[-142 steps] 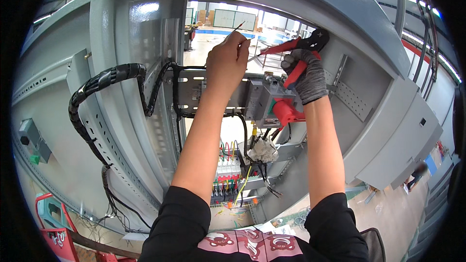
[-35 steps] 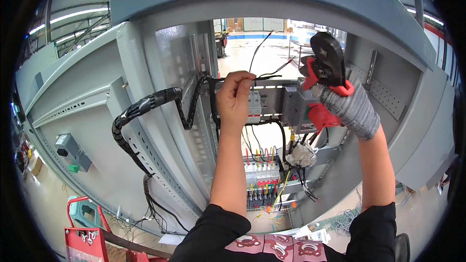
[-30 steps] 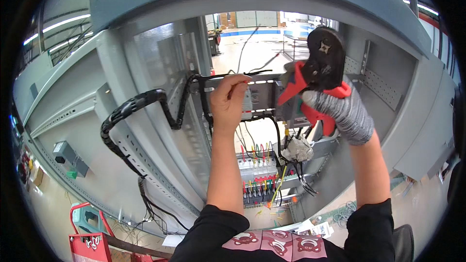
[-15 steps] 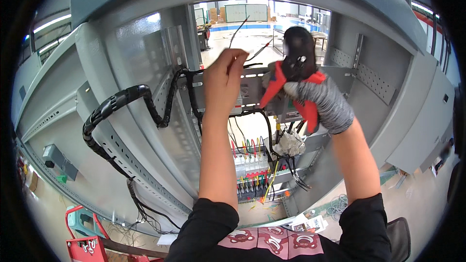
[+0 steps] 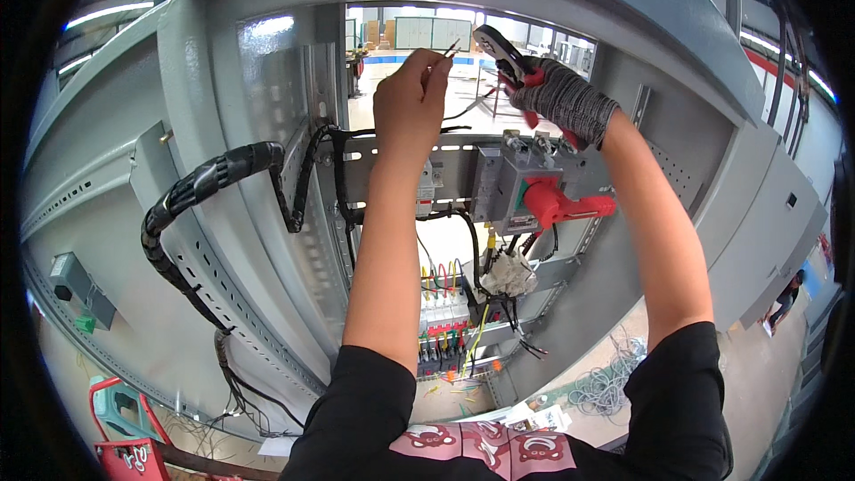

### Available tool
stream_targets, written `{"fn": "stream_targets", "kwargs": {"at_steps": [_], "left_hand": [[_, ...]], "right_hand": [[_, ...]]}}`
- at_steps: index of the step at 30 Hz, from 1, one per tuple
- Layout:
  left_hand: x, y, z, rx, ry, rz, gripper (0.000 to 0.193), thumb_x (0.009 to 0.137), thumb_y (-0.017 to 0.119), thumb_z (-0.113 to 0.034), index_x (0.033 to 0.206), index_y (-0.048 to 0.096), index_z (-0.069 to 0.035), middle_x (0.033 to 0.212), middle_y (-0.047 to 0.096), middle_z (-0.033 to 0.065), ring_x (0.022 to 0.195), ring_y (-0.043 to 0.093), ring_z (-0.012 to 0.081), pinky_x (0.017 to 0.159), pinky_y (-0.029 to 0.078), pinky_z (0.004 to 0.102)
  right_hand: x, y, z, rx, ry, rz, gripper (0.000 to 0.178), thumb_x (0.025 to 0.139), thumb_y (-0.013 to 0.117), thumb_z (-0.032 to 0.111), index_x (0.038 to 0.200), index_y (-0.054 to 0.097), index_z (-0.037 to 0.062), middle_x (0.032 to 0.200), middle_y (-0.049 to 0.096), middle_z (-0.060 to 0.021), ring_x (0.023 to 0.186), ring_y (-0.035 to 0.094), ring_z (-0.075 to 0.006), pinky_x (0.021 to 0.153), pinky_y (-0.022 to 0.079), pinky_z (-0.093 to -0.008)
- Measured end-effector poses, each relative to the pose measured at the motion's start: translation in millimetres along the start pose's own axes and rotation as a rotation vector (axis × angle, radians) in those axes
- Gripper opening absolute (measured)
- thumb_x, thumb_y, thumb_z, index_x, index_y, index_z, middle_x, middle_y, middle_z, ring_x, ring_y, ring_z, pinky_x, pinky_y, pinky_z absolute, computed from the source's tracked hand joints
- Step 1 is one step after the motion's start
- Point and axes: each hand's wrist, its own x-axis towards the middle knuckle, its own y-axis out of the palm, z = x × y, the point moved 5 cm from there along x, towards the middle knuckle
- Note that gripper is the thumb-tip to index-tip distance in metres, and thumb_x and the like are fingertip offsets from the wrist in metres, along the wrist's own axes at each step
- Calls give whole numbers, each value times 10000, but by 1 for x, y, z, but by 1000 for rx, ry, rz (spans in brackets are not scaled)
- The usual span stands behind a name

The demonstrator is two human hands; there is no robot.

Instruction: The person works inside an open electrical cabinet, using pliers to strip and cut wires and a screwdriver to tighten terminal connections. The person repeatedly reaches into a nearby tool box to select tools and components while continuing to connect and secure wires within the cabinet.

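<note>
My left hand (image 5: 410, 102) is raised inside the grey cabinet, thumb and fingers pinched on a thin wire (image 5: 452, 48) whose end sticks up past the fingertips. To its right, my right hand (image 5: 570, 105), in a grey knit glove, grips crimping pliers (image 5: 495, 46) with a dark head and red handles. Their head points up and left toward the wire end, a small gap apart. A second dark wire (image 5: 463, 113) juts out beside my left hand. Below my right hand sits a grey switch unit (image 5: 509, 189) with a red rotary handle (image 5: 561, 203).
A black wrapped cable bundle (image 5: 218, 169) loops along the left cabinet wall. Lower down are a row of circuit breakers (image 5: 443, 310) with coloured wires and a whitish wrapped bundle (image 5: 509, 274). Coiled wire (image 5: 610, 379) lies on the floor, with a red tool box (image 5: 134, 460) at lower left.
My right hand has lifted the pliers up and turned their head toward the left hand. The red rotary handle now shows. My left hand has risen slightly with the wire.
</note>
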Motion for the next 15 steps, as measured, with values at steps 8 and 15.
{"fn": "stream_targets", "kwargs": {"at_steps": [8,15], "left_hand": [[-4,2,-7,-42,69,-27,187,900,593,-213,913,636,-31,591,554,41,534,471,99,523,359,273],[-3,3,-10,10,59,-23,138,900,569,-215,891,618,-87,601,604,96,568,604,287,549,426,384]], "right_hand": [[-1,14,22,156,-40,101,334,783,665,250,1046,611,50,848,632,-102,807,578,-195,813,462,-328],[13,20,1,97,-67,43,342,779,665,261,1041,603,50,815,621,-105,793,590,-197,788,482,-331]]}}
